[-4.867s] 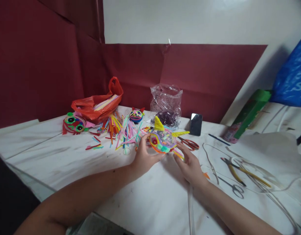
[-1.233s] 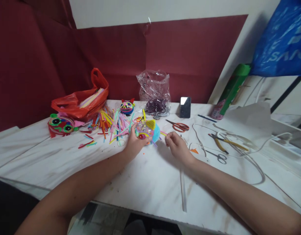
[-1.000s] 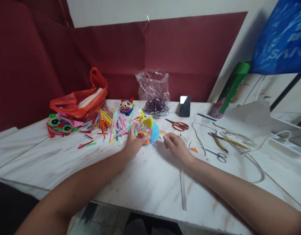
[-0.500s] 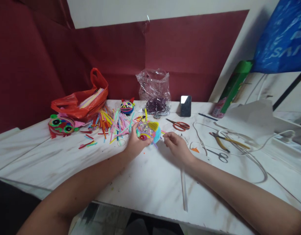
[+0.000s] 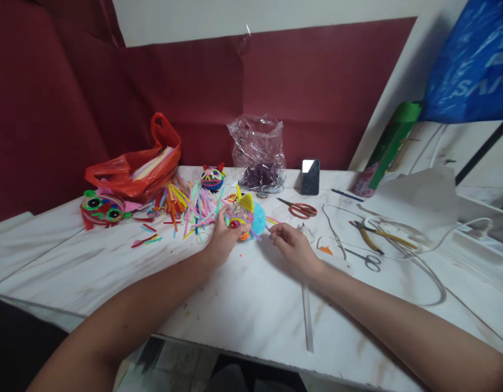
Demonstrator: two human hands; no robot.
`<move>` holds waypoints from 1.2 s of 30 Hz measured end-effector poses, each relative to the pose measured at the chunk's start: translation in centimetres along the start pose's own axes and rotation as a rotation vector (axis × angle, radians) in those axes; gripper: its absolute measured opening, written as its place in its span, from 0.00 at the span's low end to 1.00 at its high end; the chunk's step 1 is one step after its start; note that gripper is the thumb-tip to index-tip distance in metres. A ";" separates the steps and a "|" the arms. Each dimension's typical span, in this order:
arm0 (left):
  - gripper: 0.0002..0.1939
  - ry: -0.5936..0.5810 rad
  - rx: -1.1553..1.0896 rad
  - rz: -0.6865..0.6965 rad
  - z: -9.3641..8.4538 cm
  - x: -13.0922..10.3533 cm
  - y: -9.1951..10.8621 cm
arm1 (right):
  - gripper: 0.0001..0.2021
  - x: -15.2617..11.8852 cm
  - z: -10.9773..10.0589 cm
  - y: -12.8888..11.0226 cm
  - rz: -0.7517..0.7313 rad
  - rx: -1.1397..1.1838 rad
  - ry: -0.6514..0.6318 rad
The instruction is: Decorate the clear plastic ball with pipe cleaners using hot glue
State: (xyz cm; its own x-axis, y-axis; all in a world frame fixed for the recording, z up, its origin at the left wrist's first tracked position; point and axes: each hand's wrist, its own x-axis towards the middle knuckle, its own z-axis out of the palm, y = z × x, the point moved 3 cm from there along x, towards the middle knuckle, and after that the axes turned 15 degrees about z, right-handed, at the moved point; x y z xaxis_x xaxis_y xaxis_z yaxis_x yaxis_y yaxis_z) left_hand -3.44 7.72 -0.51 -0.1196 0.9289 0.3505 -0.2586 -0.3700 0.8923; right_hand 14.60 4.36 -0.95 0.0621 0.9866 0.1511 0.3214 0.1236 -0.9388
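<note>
My left hand (image 5: 223,239) is wrapped round a colourful craft figure (image 5: 257,219) of pipe cleaners and a clear, shiny body. It has a light-blue wound end, a yellow pointed ear and a red eye; my fingers hide part of it. Purple, pink and yellow pipe cleaners stick out from its right side. Just right of these strands, my right hand (image 5: 294,247) has its fingertips pinched together, seemingly on the tip of a purple pipe cleaner. Behind the figure lies a pile of cut pipe cleaners (image 5: 200,209).
Orange-handled scissors (image 5: 302,209), pliers (image 5: 369,234), small metal scissors (image 5: 369,261) and a white glue stick (image 5: 307,318) lie to the right. A phone (image 5: 310,177) and a clear bag (image 5: 261,158) stand behind. Left are a red bag (image 5: 132,169) and a finished-looking figure (image 5: 102,209).
The figure has turned in my left hand, so its light-blue end and yellow ear show more and an orange part appears below. My right hand has shifted slightly left.
</note>
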 end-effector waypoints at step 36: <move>0.46 -0.037 0.056 -0.087 0.3 -0.2 -0.8 | 0.04 -4.2 -9.1 1.4 -0.224 -0.794 0.076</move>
State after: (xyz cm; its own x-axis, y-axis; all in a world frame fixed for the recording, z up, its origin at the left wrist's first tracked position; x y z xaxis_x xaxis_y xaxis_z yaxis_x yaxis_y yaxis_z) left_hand -2.96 7.85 -1.20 -0.0633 0.9579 0.2802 -0.2125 -0.2873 0.9340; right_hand 23.38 -0.57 -0.07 -0.0283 0.9341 0.3558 0.9036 0.1761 -0.3905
